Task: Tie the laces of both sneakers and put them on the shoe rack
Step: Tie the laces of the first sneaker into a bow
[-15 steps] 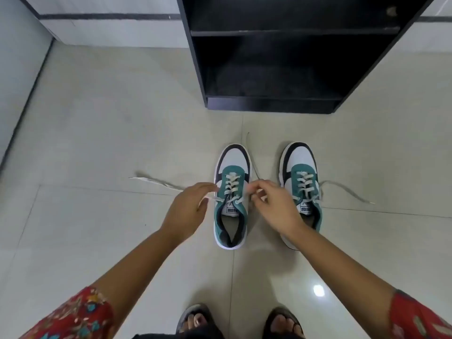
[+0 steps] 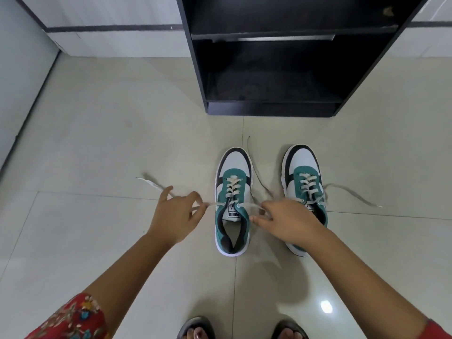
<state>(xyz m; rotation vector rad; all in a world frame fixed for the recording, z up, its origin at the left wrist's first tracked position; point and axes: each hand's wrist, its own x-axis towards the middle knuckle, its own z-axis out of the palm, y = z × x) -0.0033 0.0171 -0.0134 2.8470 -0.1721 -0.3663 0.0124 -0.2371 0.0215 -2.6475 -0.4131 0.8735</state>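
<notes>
Two teal, white and black sneakers stand side by side on the tiled floor, toes toward the rack. My left hand [image 2: 177, 214] pinches the left lace end of the left sneaker [image 2: 233, 199] and holds it out sideways, its loose tail [image 2: 151, 183] trailing left. Over the gap between the shoes, my right hand [image 2: 286, 221] pinches that sneaker's right lace end, partly covering the right sneaker [image 2: 304, 182]. The right sneaker's laces lie untied, one end [image 2: 354, 195] stretched out to the right. The black shoe rack [image 2: 271, 108] stands just beyond the shoes, shelves bare.
My two feet in dark sandals [image 2: 195, 330] show at the bottom edge. A white wall with a dark stripe [image 2: 110, 28] runs behind the rack, and another wall [image 2: 22, 81] closes the left side. Pale floor tiles spread around the shoes.
Both hands have moved apart, away from the left sneaker's tongue, drawing its two lace ends out sideways and taut.
</notes>
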